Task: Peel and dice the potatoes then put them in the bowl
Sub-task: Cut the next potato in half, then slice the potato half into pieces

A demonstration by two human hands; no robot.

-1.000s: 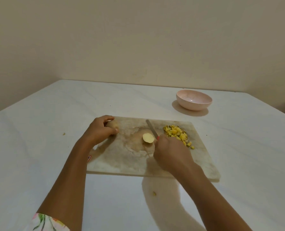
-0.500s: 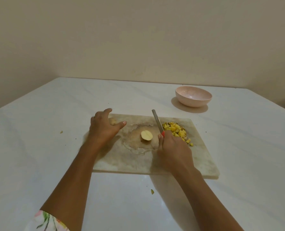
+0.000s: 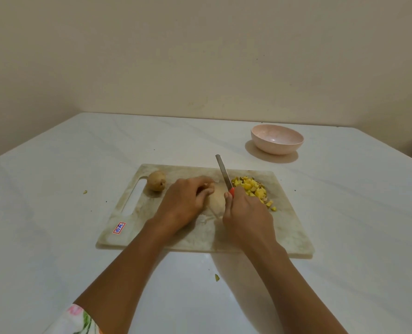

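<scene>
A pale cutting board [image 3: 152, 225] lies on the white table. My left hand [image 3: 183, 203] sits at the board's middle, fingers curled down over the peeled potato half, which is hidden beneath them. Just to its right, my right hand [image 3: 246, 213] grips the red handle of a knife [image 3: 223, 172]; the blade is raised and points away from me. A whole unpeeled potato [image 3: 156, 180] rests near the board's handle slot at the left. A pile of yellow diced potato [image 3: 253, 189] lies on the board's right side. The pink bowl [image 3: 277, 147] stands beyond the board, to the right.
Small potato scraps lie on the table: one scrap [image 3: 216, 277] in front of the board and another scrap [image 3: 85, 191] to its left. A red-bordered sticker [image 3: 119, 228] marks the board's near left corner. Walls close off the table's far side.
My left hand left the whole potato at the board's left and moved right onto the potato half. The right hand with the knife stayed beside the half, blade now lifted.
</scene>
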